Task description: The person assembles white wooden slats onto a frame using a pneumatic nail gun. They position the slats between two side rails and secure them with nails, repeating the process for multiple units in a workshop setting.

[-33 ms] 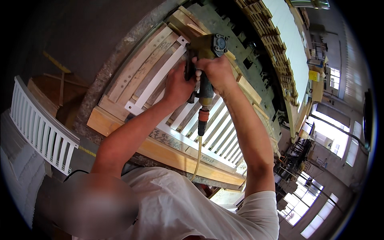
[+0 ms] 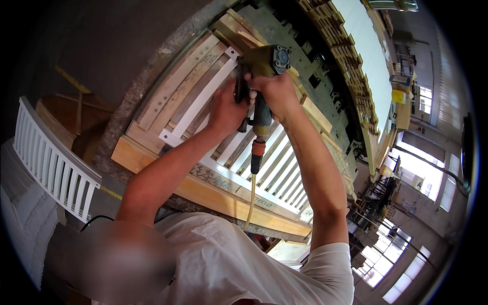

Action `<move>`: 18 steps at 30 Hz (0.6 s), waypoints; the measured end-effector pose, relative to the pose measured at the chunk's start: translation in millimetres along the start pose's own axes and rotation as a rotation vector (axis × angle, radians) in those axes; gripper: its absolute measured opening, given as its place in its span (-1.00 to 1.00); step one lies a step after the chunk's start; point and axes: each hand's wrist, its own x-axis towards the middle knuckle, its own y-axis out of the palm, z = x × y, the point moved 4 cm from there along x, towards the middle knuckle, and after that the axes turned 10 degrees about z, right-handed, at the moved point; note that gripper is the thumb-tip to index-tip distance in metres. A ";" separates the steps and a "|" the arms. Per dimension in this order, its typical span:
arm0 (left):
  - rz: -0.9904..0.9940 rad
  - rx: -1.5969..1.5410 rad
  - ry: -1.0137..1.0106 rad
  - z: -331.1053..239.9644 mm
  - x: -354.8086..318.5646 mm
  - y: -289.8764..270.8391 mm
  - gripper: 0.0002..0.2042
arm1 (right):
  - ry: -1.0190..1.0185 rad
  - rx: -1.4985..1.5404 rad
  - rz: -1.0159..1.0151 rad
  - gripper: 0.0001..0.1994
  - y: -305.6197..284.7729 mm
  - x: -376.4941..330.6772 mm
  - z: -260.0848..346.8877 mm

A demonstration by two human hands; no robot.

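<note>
Both hands close around a pneumatic nail gun (image 2: 264, 76), an olive-coloured tool with a dark round cap, held over the far end of a wooden workbench (image 2: 152, 157). The right hand (image 2: 277, 91) wraps the tool's grip just under the head, fingers curled tight around it. The left hand (image 2: 226, 109) clasps the dark lower part of the same tool from the other side, fingers likewise folded shut on it. From the handle an orange fitting leads down into a pale air hose (image 2: 250, 198), which hangs toward the person's white shirt (image 2: 229, 264).

Under the tool lies a white slatted frame (image 2: 269, 168), a rail with many parallel slats, flat on the bench and reaching toward its right end. The bench top is built of raw timber boards (pale, with scribbled pencil marks along the near edge), and its near edge is a thick yellowish beam. A second white slatted panel (image 2: 51, 162) stands apart off the left end of the bench, beside a brown wooden piece on the grey concrete floor (image 2: 91, 46).

The room is a workshop hall: stacked timber racks (image 2: 351, 66) curve along the far side, and bright windows (image 2: 406, 269) fill the right wall.
</note>
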 end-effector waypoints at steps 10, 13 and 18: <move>0.461 -0.353 -0.247 16.3 -103.8 86.5 -0.71 | 0.051 0.238 -0.096 -0.90 -40.6 -124.9 -79.4; 0.569 -0.384 -0.359 11.8 -145.4 117.9 -0.71 | 0.134 0.375 -0.143 -0.81 -57.1 -175.0 -128.1; 0.828 -0.217 -0.538 24.2 -208.6 189.2 -0.70 | 0.071 0.576 -0.380 -0.83 -85.9 -268.5 -211.7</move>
